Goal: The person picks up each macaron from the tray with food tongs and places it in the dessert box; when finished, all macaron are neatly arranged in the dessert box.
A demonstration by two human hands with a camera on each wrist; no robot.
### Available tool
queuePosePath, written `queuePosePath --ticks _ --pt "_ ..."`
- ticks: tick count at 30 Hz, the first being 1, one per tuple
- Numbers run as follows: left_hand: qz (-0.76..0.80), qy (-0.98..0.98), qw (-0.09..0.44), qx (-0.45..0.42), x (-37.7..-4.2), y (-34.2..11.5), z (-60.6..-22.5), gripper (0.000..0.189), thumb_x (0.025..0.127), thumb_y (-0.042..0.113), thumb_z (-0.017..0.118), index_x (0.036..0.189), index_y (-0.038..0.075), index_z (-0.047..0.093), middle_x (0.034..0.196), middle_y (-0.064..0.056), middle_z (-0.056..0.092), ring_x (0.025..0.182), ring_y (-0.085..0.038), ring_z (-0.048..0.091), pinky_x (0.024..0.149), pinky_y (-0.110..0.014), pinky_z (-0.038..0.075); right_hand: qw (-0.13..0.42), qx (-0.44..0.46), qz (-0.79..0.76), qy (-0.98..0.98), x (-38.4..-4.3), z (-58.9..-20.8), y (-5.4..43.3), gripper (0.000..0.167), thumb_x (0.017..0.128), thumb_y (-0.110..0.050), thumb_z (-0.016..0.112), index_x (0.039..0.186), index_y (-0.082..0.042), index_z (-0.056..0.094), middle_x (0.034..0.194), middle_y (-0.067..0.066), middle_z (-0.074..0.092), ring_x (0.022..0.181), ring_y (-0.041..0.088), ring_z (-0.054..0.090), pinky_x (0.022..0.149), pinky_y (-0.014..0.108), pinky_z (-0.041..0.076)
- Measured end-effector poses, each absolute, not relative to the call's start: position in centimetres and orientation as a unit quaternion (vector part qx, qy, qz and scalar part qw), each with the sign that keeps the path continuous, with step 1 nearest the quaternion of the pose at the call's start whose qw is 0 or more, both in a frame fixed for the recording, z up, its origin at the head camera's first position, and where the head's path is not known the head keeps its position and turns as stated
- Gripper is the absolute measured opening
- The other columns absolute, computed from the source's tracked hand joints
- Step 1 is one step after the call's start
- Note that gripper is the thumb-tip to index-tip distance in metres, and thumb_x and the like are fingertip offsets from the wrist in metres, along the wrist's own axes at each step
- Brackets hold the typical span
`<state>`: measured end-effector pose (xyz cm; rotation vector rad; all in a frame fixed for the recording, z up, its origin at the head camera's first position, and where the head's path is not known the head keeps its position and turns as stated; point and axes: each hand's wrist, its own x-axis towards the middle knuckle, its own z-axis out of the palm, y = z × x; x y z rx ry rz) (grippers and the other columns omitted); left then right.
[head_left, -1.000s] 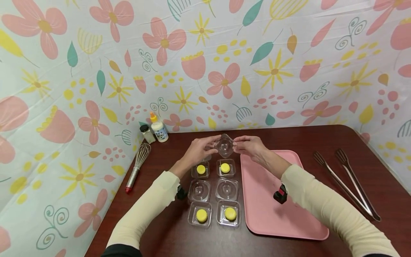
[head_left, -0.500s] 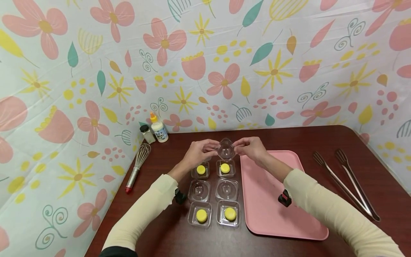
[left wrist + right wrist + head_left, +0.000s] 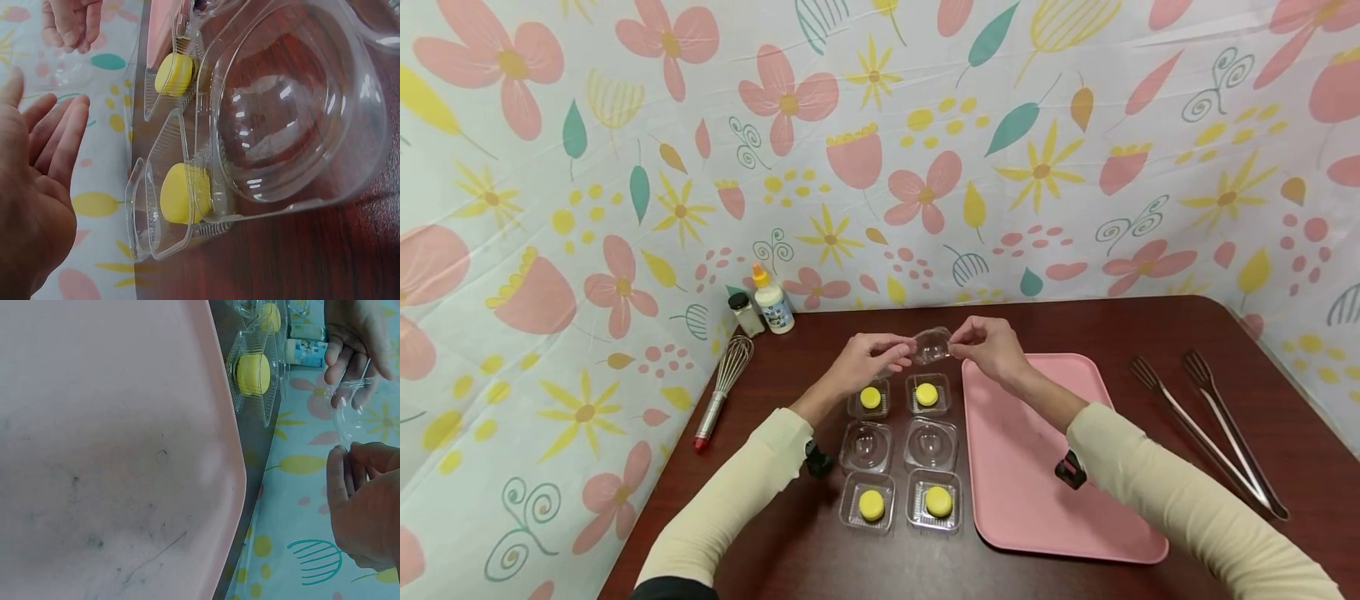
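Observation:
Between both hands, behind the far right box, is a clear plastic domed lid (image 3: 932, 346). My left hand (image 3: 871, 360) pinches its left corner between fingers and thumb. At the opposite corner, my right hand (image 3: 991, 350) pinches it with fingertips and thumb. Several clear plastic boxes each hold a yellow macaron: far left (image 3: 870, 397), far right (image 3: 927, 394), near left (image 3: 872, 505) and near right (image 3: 938, 502). The two near boxes have their domed lids (image 3: 931, 445) folded back flat on the table. My left forearm and hand partly cover the area behind the far left box.
A pink tray (image 3: 1060, 467) lies right of the boxes, under my right forearm. Metal tongs (image 3: 1232, 425) rest farther right. At the left are a whisk (image 3: 724, 387), a glue-style bottle (image 3: 773, 304) and a black-capped jar (image 3: 745, 313). A floral curtain (image 3: 880, 167) hangs behind the table.
The domed lid has tipped from facing my head toward lying flatter, and has come down slightly. Both hands keep their grip on its corners. The boxes and tray stay put.

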<state>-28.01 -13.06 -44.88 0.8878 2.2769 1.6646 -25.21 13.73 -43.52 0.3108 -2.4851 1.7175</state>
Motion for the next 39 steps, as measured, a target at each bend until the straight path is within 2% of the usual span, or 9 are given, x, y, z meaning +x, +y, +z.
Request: queuePosePath --ticks 4,7,14,17,20,23,27,32,39 --pt "0.577 0.744 0.144 0.304 -28.0 -12.9 -44.9 0.04 0.114 0.02 0.051 0.141 -0.007 0.064 0.131 -0.02 0.071 0.116 -0.044 0.07 0.095 -0.042 0.06 0.089 0.13 0.553 -0.818 -25.3 -43.7 13.4 0.008 0.089 0.005 0.082 0.09 0.0 0.077 0.09 0.016 0.078 0.081 0.021 0.076 0.066 0.018 0.054" --pt "0.588 0.728 0.176 0.307 -28.1 -12.7 -44.9 0.044 0.116 0.018 0.046 0.145 -0.014 0.055 0.138 -0.027 0.066 0.123 -0.053 0.063 0.1 -0.045 0.058 0.105 0.148 0.55 -0.815 -25.3 -43.8 13.2 0.009 0.088 0.009 0.081 0.089 0.002 0.075 0.092 0.019 0.078 0.086 0.031 0.077 0.066 0.016 0.055" --pt "0.591 0.722 0.213 0.291 -28.0 -12.8 -44.6 0.042 0.113 0.017 0.054 0.146 -0.009 0.057 0.139 -0.034 0.062 0.13 -0.053 0.058 0.108 -0.051 0.051 0.093 0.186 0.556 -0.805 -25.1 -43.9 13.3 0.012 0.088 0.012 0.08 0.095 0.004 0.073 0.097 0.021 0.077 0.092 0.035 0.077 0.073 0.019 0.059" --pt "0.559 0.753 0.194 0.289 -27.9 -13.1 -44.5 0.042 0.111 0.021 0.06 0.147 0.0 0.06 0.139 -0.024 0.066 0.129 -0.04 0.064 0.107 -0.05 0.052 0.042 0.21 0.561 -0.8 -25.0 -43.9 13.5 0.027 0.088 0.006 0.084 0.113 0.006 0.073 0.109 0.022 0.076 0.106 0.038 0.074 0.086 0.033 0.062" --pt "0.518 0.786 0.167 0.292 -27.7 -13.4 -44.3 0.045 0.107 0.027 0.067 0.148 0.009 0.062 0.137 -0.01 0.07 0.126 -0.025 0.067 0.104 -0.045 0.055 -0.019 0.223 0.558 -0.799 -24.8 -43.7 13.8 0.051 0.088 -0.004 0.087 0.134 0.004 0.067 0.127 0.023 0.072 0.121 0.039 0.068 0.1 0.049 0.057" --pt "0.494 0.804 0.146 0.297 -27.6 -13.6 -44.3 0.051 0.104 0.031 0.071 0.15 0.013 0.061 0.138 -0.001 0.069 0.126 -0.016 0.065 0.104 -0.04 0.055 -0.055 0.224 0.545 -0.806 -24.6 -43.6 14.1 0.063 0.092 -0.016 0.086 0.146 0.002 0.058 0.137 0.022 0.067 0.129 0.039 0.063 0.106 0.056 0.051" --pt "0.476 0.816 0.119 0.306 -27.6 -13.6 -44.7 0.059 0.1 0.035 0.076 0.152 0.013 0.059 0.14 0.002 0.068 0.128 -0.014 0.063 0.107 -0.044 0.053 -0.064 0.221 0.532 -0.815 -24.4 -43.6 14.3 0.067 0.095 -0.024 0.082 0.15 0.003 0.055 0.14 0.021 0.065 0.13 0.038 0.062 0.108 0.06 0.048" --pt "0.438 0.835 0.088 0.322 -27.4 -13.6 -45.4 0.065 0.095 0.037 0.082 0.153 0.016 0.058 0.139 0.003 0.068 0.129 -0.015 0.062 0.112 -0.053 0.048 -0.05 0.242 0.508 -0.825 -24.6 -44.1 14.4 0.071 0.09 -0.02 0.088 0.147 0.006 0.057 0.137 0.022 0.067 0.128 0.039 0.064 0.108 0.063 0.047" --pt "0.292 0.881 0.035 0.371 -27.3 -13.4 -46.1 0.072 0.09 0.039 0.087 0.15 0.011 0.06 0.141 -0.001 0.068 0.124 -0.021 0.066 0.103 -0.039 0.055 -0.035 0.276 0.42 -0.864 -24.6 -45.0 14.3 0.072 0.085 -0.016 0.092 0.144 0.007 0.059 0.141 0.024 0.065 0.131 0.045 0.061 0.109 0.061 0.048"
